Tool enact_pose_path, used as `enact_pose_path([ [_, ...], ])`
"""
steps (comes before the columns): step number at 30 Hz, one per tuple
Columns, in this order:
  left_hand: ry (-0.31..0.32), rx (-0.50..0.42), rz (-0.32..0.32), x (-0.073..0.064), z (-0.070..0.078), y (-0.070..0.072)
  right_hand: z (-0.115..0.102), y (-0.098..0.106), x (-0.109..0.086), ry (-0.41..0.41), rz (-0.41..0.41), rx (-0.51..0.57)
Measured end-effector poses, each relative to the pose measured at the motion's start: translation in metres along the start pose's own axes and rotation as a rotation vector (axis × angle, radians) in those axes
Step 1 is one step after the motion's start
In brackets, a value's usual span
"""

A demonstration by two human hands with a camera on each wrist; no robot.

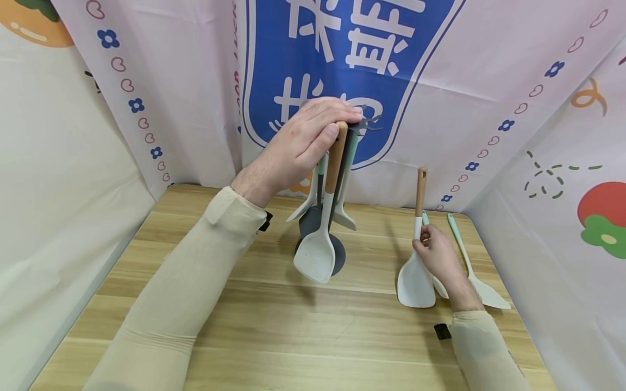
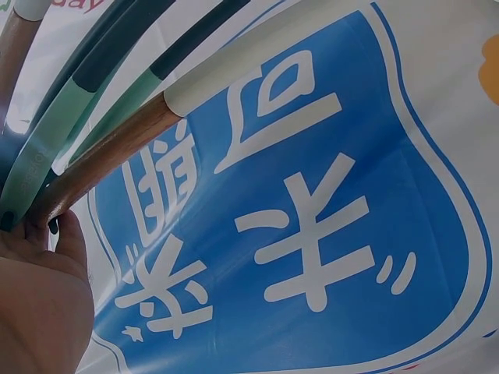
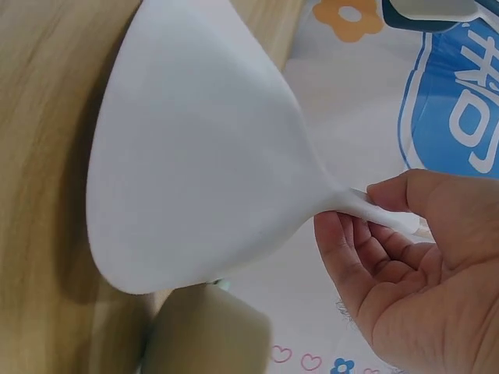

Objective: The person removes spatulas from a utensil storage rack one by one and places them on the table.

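Observation:
Over the top of a dark utensil rack (image 1: 373, 123) lies my left hand (image 1: 313, 130), its thumb beside the wooden handle of a hanging white turner (image 1: 315, 258). The left wrist view shows that wooden handle (image 2: 117, 152) and mint-green handles (image 2: 43, 156) meeting at the hand. Several white and dark grey utensils hang around the rack's post. On the right, my right hand (image 1: 442, 260) pinches the white neck of a wide turner (image 1: 415, 288) with a wooden handle. Its blade (image 3: 187, 148) fills much of the right wrist view, handle pointing up.
A mint-handled turner (image 1: 489, 293) lies at the table's right side. Another mint-handled utensil (image 1: 440, 288) is partly hidden behind my right hand. The wooden table (image 1: 313, 336) ends against a printed cloth backdrop (image 1: 440, 103), with cloth walls on both sides.

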State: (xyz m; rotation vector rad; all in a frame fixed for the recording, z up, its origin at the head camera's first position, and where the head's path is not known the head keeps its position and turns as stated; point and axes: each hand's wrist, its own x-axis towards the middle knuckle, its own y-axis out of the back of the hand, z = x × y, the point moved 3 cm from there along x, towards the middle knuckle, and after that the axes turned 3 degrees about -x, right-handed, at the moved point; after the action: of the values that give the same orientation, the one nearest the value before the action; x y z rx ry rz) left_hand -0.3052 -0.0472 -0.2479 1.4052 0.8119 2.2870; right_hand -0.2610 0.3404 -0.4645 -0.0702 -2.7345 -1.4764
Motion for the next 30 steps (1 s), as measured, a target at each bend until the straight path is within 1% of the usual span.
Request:
enact_pose_path([
  [6,-0.006,-0.004,0.0,0.0,0.0,0.0,0.009,-0.006,0.004,-0.023,-0.01,0.031],
  [12,-0.011,-0.004,0.002,0.0,0.001,0.0,0.014,-0.008,0.007,-0.039,-0.013,0.045],
  [21,-0.002,-0.003,0.002,0.0,0.0,-0.001,0.019,-0.01,0.014,-0.085,-0.044,0.052],
  [30,-0.003,-0.003,0.005,0.0,-0.001,-0.001,0.021,-0.017,0.021,-0.09,-0.051,0.04],
])
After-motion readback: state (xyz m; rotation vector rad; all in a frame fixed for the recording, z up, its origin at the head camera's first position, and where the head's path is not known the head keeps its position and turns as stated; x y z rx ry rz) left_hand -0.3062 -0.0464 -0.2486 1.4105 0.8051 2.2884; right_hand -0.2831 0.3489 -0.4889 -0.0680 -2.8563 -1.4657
